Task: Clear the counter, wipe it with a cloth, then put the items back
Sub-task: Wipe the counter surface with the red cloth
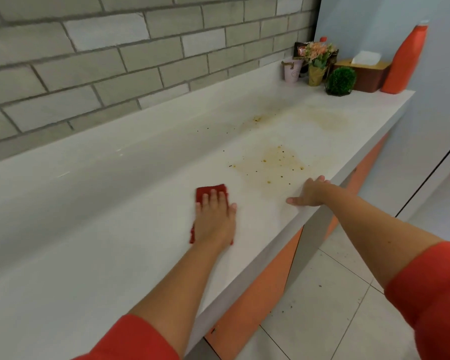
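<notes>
A red cloth (pixel 210 191) lies flat on the white counter (pixel 115 216). My left hand (pixel 215 219) presses on it with straight fingers, covering most of it. My right hand (pixel 311 193) rests flat on the counter's front edge, fingers spread, holding nothing. Brown stains with dark specks (pixel 273 162) spread on the counter just beyond my right hand. A fainter stain (pixel 327 119) lies farther back.
At the counter's far end stand a pink pot (pixel 292 70), a flower bouquet (pixel 317 63), a green ball plant (pixel 340 80), a tissue box (pixel 364 74) and a tall orange bottle (pixel 405 61). A brick wall (pixel 115 61) backs the counter. Tiled floor (pixel 335 294) lies at right.
</notes>
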Motion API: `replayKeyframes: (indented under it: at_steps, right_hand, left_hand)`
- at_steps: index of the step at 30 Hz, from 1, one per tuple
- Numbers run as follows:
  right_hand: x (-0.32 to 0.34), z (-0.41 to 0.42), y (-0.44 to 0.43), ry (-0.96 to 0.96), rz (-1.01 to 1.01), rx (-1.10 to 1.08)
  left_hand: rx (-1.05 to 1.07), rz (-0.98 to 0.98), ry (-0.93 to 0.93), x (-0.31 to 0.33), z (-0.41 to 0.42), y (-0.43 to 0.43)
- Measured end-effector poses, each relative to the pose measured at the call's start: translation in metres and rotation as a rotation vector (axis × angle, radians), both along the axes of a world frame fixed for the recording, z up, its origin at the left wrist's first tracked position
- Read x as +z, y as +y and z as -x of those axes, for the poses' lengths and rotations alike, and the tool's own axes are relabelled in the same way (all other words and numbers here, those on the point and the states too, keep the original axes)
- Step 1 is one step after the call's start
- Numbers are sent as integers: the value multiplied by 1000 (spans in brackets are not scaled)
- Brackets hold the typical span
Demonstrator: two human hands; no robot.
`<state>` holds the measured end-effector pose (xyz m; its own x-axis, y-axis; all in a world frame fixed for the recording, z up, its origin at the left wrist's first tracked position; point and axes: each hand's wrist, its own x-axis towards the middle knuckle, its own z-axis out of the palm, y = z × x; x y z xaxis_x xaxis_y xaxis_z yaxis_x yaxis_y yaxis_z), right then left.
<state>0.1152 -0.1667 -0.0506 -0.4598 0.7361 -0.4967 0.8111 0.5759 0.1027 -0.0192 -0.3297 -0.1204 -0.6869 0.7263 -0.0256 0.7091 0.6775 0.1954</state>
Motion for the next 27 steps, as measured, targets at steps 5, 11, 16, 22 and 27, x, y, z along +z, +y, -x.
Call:
replayKeyframes:
  at_steps: [5, 11, 16, 22, 27]
  right_hand:
    - [1, -1, 6, -3, 22, 37]
    - [-5, -16, 21, 85, 3, 136]
    - [-14, -17, 48, 231, -3, 140]
    - [-13, -16, 63, 303, -59, 226]
    - [-15, -21, 76, 308, -82, 295]
  left_hand:
    - [-384, -35, -70, 7, -53, -9]
    - [-112, -31, -22, 4, 6, -49]
    - [176, 7, -10, 3, 20, 7]
    - [-53, -4, -38, 4, -62, 63]
    - [9, -51, -41, 1, -82, 14]
